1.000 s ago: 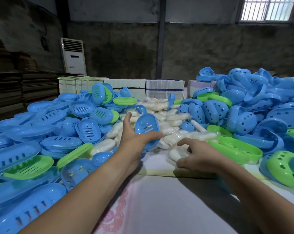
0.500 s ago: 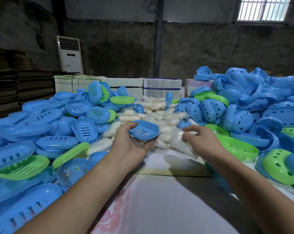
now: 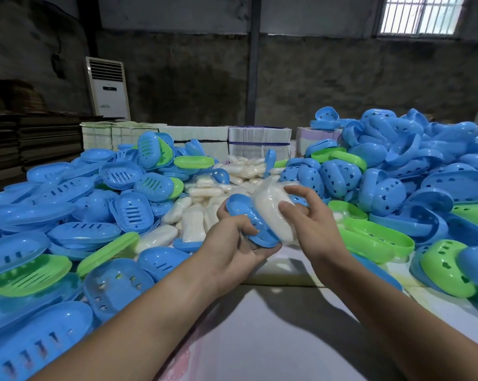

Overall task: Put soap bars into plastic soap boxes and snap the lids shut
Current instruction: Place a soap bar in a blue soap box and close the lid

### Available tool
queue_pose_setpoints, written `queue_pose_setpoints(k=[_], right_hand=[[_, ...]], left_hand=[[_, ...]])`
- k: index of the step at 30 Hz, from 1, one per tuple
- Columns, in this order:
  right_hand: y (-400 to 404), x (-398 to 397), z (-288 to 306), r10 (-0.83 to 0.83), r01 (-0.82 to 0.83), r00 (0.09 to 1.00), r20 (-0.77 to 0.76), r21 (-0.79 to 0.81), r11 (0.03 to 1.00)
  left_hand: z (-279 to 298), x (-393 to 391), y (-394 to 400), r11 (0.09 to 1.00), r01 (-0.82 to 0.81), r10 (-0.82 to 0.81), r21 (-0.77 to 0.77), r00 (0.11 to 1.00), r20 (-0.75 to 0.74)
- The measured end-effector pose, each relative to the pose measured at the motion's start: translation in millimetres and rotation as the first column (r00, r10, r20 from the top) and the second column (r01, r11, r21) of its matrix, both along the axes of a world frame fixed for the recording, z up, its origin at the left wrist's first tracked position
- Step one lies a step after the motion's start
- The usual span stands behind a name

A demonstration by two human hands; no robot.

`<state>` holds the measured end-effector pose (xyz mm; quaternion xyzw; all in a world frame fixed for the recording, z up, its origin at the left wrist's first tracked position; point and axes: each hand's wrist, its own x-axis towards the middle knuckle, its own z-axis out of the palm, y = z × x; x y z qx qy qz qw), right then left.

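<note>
The left hand (image 3: pixel 233 250) cradles a blue oval plastic soap-box half (image 3: pixel 253 224) from beneath, its grip curled round the rim and the hollow tilted toward the other hand, probably to receive the bar. The right hand (image 3: pixel 313 224) pinches a white, film-wrapped soap bar (image 3: pixel 273 213) and presses it against that hollow, above the tabletop (image 3: pixel 273 339). No lid is fitted yet; loose blue and green shells (image 3: pixel 397 188) lie heaped around.
</note>
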<state>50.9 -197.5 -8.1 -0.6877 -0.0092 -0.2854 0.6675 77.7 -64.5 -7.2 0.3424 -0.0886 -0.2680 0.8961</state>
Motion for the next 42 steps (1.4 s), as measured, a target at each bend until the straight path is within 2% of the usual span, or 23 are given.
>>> queue_pose_setpoints(k=[5, 11, 16, 20, 23, 25, 31, 34, 37, 39, 42], right_hand=[[4.7, -1.7, -3.0, 0.042, -0.042, 0.999, 0.017, -0.006, 0.999], [6.9, -5.0, 0.1, 0.075, -0.075, 0.997, -0.003, 0.088, 0.993], [8.4, -3.4, -0.6, 0.058, -0.062, 0.998, 0.04, 0.11, 0.992], [10.2, -2.2, -7.5, -0.088, 0.101, 0.99, 0.107, -0.123, 0.987], [9.0, 0.1, -9.8, -0.203, 0.228, 0.972, 0.118, -0.274, 0.934], [6.6, 1.5, -10.2, -0.232, 0.253, 0.967, 0.101, -0.349, 0.902], [-0.7, 4.6, -12.4, -0.149, 0.106, 0.986, -0.069, -0.43, 0.897], [1.7, 1.6, -9.3, -0.077, 0.024, 0.991, -0.105, -0.432, 0.902], [6.2, -4.4, -3.9, 0.086, -0.132, 0.985, -0.147, -0.343, 0.93], [6.5, -7.5, -1.9, 0.18, -0.232, 0.965, -0.188, -0.303, 0.924], [2.8, -9.9, -2.3, 0.294, -0.331, 0.932, -0.214, -0.167, 0.929]], left_hand=[[-4.3, -2.9, -3.5, 0.983, -0.063, 0.031, 0.173, 0.983, 0.183], [-8.3, -1.5, -0.1, 0.931, -0.09, -0.032, 0.354, 0.946, 0.324], [-10.6, -6.3, -2.6, 0.895, -0.133, -0.083, 0.426, 0.888, 0.452], [-15.6, -10.0, -9.5, 0.909, -0.108, -0.114, 0.402, 0.865, 0.489], [-15.6, -7.6, -9.7, 0.9, -0.18, -0.064, 0.397, 0.846, 0.529], [-16.1, -5.9, -9.1, 0.876, -0.224, -0.057, 0.427, 0.832, 0.552], [-18.1, -1.1, -5.3, 0.861, -0.202, -0.095, 0.468, 0.838, 0.537], [-17.3, 3.7, -3.1, 0.915, -0.121, -0.086, 0.384, 0.874, 0.479], [-18.3, 8.2, -1.8, 0.947, -0.1, -0.049, 0.305, 0.894, 0.446], [-21.2, 9.7, -0.2, 0.934, -0.146, -0.035, 0.327, 0.872, 0.488], [-25.9, 10.6, 1.2, 0.847, -0.33, -0.008, 0.417, 0.777, 0.629]])
